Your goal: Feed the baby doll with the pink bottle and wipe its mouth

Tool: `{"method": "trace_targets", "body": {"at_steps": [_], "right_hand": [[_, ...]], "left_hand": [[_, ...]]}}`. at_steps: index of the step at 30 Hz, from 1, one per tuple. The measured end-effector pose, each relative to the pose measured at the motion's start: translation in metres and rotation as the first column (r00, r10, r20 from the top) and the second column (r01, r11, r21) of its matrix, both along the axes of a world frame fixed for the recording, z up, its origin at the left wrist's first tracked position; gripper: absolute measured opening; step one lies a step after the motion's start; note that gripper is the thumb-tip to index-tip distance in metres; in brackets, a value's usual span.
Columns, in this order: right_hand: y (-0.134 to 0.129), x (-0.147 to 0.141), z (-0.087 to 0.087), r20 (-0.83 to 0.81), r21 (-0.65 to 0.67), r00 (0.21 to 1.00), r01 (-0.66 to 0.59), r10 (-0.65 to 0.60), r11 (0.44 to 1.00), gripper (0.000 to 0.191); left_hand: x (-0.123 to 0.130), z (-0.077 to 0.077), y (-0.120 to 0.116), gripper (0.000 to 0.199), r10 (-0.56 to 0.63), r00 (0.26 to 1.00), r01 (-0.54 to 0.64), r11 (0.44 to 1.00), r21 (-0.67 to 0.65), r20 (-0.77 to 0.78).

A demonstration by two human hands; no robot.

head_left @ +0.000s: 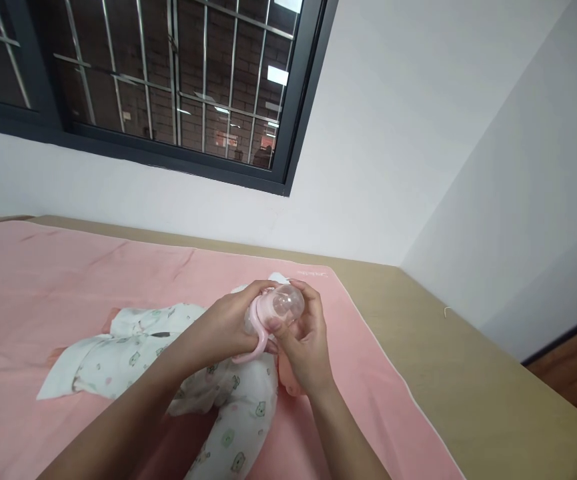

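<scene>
A baby bottle (264,313) with a pink collar and a curved pink handle is held up in front of me, its clear domed cap (289,303) pointing right. My left hand (235,320) is closed around the bottle's body by the handle. The fingers and thumb of my right hand (309,343) are wrapped round the cap, which sits over the pink collar. Beneath both hands lies a doll (128,360) in white clothes with small printed animals. One of its orange-pink hands (291,379) shows below my right hand; its head is mostly hidden.
A pink mat (68,267) with a pale edge covers much of the wood-coloured surface (398,333). White walls (368,133) rise behind and to the right. A dark-framed window (288,160) with metal bars is at upper left.
</scene>
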State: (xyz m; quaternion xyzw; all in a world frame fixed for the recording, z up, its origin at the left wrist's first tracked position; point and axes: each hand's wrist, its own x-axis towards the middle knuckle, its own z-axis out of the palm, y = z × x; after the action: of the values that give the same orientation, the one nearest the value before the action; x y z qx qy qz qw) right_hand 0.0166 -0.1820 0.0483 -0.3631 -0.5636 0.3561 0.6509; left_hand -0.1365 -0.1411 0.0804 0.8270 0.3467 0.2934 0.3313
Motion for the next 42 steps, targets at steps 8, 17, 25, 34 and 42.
{"method": "trace_targets", "body": {"at_steps": [8, 17, 25, 34, 42], "right_hand": [[-0.006, 0.011, 0.009, 0.21, -0.14, 0.967, 0.175, -0.144, 0.975, 0.043], [-0.008, 0.02, 0.013, 0.169, -0.16, 0.985, 0.057, -0.029, 0.985, 0.039], [-0.003, 0.019, 0.012, 0.154, -0.113, 0.988, 0.047, -0.029, 0.992, 0.04], [0.002, 0.02, 0.008, 0.112, -0.073, 0.992, 0.057, -0.049, 0.996, 0.041], [-0.006, 0.018, 0.013, 0.116, 0.086, 0.954, 0.269, -0.278, 0.959, 0.042]], "left_hand": [[0.007, -0.011, 0.008, 0.037, 0.175, 0.978, -0.134, 0.947, 0.291, -0.118], [0.007, -0.012, 0.01, 0.034, 0.189, 0.969, -0.116, 0.915, 0.386, -0.159], [0.0, -0.009, 0.011, 0.039, 0.175, 0.963, -0.099, 0.937, 0.336, -0.203], [0.001, -0.005, 0.008, 0.044, 0.191, 0.955, -0.112, 0.94, 0.321, -0.226], [-0.005, 0.001, 0.007, 0.038, 0.275, 0.926, -0.2, 0.939, 0.281, -0.259]]}}
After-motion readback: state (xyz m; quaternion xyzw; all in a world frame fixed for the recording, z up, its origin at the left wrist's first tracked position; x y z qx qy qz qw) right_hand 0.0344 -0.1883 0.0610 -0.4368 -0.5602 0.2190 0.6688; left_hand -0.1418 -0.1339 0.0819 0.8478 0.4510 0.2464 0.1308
